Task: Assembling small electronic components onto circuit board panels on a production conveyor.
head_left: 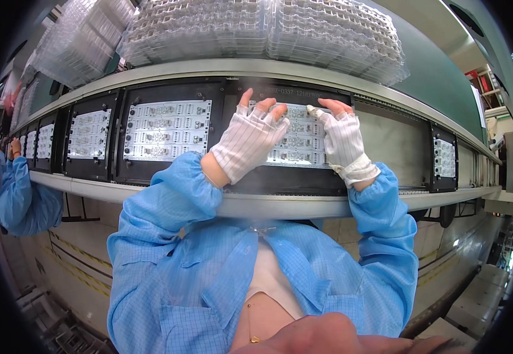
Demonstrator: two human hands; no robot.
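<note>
In front of me a black carrier frame (244, 184) holds a panel of white circuit boards (297, 158) with small dark and silver parts on it. My left hand (241, 141), in a white striped fingerless glove, lies over the panel's left side. Its fingers are bent and apart, the little finger raised; the thumb is hidden. Over the panel's upper right corner is my right hand (345, 138), gloved alike, a pale cover on one fingertip. Its fingers are apart, and nothing shows between them. Both hands partly hide the boards.
More carriers with board panels (168, 131) stand in line to the left, and another carrier (444, 158) to the right, between conveyor rails (292, 206). Stacked clear plastic trays (333, 41) sit beyond on a green surface (439, 106). A co-worker's blue sleeve (17, 183) is at far left.
</note>
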